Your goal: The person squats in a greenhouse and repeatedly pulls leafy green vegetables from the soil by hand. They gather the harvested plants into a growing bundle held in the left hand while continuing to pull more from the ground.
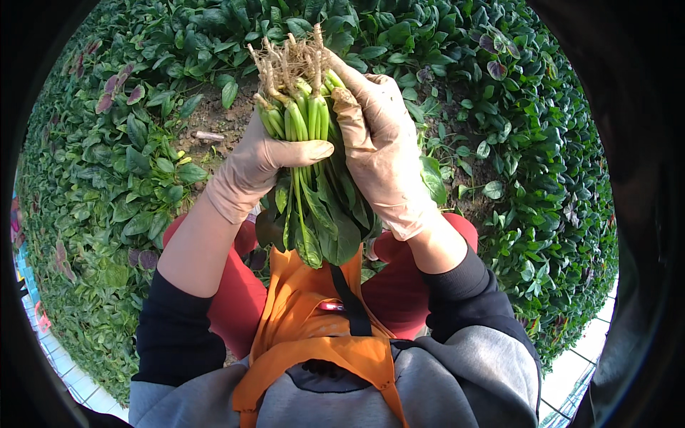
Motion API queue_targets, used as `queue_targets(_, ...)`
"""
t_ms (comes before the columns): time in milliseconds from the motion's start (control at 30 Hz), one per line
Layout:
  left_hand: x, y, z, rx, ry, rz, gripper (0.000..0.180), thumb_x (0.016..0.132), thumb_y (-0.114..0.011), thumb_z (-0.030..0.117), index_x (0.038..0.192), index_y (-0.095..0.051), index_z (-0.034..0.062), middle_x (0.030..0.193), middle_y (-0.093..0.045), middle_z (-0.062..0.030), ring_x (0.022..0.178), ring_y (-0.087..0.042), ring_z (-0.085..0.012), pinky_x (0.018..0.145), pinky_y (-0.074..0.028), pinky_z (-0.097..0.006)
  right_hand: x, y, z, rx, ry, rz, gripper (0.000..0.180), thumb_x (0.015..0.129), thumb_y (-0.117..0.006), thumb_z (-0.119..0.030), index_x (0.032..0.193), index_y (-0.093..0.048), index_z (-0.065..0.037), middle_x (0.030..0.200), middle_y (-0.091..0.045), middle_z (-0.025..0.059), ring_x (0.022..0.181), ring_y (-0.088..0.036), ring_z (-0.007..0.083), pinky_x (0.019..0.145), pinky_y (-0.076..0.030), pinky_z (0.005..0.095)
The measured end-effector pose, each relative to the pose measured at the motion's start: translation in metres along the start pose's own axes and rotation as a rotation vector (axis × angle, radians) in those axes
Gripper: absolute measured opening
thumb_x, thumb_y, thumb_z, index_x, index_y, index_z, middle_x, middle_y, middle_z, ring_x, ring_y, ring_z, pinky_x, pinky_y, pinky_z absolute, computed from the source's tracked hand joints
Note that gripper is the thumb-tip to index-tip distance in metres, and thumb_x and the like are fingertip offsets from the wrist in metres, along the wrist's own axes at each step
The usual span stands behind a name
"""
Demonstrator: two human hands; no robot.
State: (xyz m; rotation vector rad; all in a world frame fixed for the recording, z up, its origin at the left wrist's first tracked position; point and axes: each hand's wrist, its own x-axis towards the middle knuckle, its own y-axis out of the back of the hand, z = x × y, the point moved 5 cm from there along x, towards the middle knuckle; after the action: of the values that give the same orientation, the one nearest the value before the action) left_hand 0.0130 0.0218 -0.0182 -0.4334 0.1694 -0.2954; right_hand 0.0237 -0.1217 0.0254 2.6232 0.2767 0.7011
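Observation:
A bunch of spinach [303, 118] is held up in front of me, roots at the top and dark leaves hanging down over my orange apron. My left hand [267, 157], in a pale thin glove, wraps round the green stems with its thumb across the front. My right hand [382, 135], gloved the same way and soiled at the thumb and fingertips, presses against the bunch's right side near the pale, stringy roots. Its fingers behind the bunch are partly hidden.
Dense leafy plants [114, 178] grow on both sides and beyond the bunch, with some purple-leaved ones [118, 89] among them. On the bare soil [214, 107] ahead lies a short brownish stick-like piece [208, 135]. Pale tiles [571, 371] edge the bed at lower right.

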Motion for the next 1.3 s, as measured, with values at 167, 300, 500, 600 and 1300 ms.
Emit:
queue_targets(167,0.000,-0.016,0.003,-0.058,-0.130,-0.026,0.067,0.065,-0.082,0.004,0.126,-0.055,0.0025,0.115,-0.064,-0.0058,0.107,-0.060,-0.0156,0.097,-0.047,-0.032,-0.015,-0.017,0.025,0.429,0.000,0.100,0.037,0.101,-0.053,-0.014,0.137,-0.055,-0.010,0.153,-0.034,0.0142,0.143,-0.028,0.0266,0.114,-0.029,0.0368)
queue_targets(300,0.006,-0.022,0.002,-0.095,-0.264,-0.033,0.069,0.062,-0.084,0.002,0.124,-0.054,0.0002,0.111,-0.065,-0.0071,0.101,-0.062,-0.0176,0.098,-0.047,-0.033,-0.026,-0.015,0.054,0.653,-0.151,0.141,0.039,0.100,-0.055,-0.013,0.138,-0.053,-0.004,0.151,-0.039,0.0142,0.136,-0.039,0.0219,0.111,-0.035,0.0356)
queue_targets(500,0.012,-0.023,0.012,-0.094,-0.272,0.060,0.065,0.062,-0.084,0.005,0.117,-0.052,-0.0063,0.104,-0.065,-0.0091,0.093,-0.063,-0.0169,0.089,-0.051,-0.033,0.008,0.031,0.091,0.524,-0.412,0.251,0.048,0.103,-0.048,-0.032,0.136,-0.051,0.003,0.133,-0.057,0.0139,0.122,-0.054,0.0204,0.104,-0.042,0.0322)
queue_targets(600,0.009,-0.005,0.032,-0.042,-0.430,0.164,0.063,0.062,-0.083,0.004,0.117,-0.053,-0.0035,0.102,-0.065,-0.0071,0.092,-0.062,-0.0161,0.088,-0.051,-0.031,0.033,0.046,0.104,0.586,-0.413,0.188,0.050,0.103,-0.043,-0.035,0.137,-0.051,0.000,0.137,-0.053,0.0145,0.126,-0.051,0.0217,0.105,-0.040,0.0318)
queue_targets(1300,-0.146,0.191,0.118,0.775,-0.696,1.337,0.028,0.085,-0.065,-0.004,0.113,-0.065,-0.0017,0.109,-0.066,-0.0084,0.100,-0.062,-0.0171,0.092,-0.049,-0.031,0.013,-0.478,0.213,-0.150,-0.155,-0.817,0.083,0.082,-0.067,-0.022,0.147,-0.023,0.005,0.137,-0.046,0.0302,0.126,-0.048,0.0422,0.106,-0.040,0.0399)
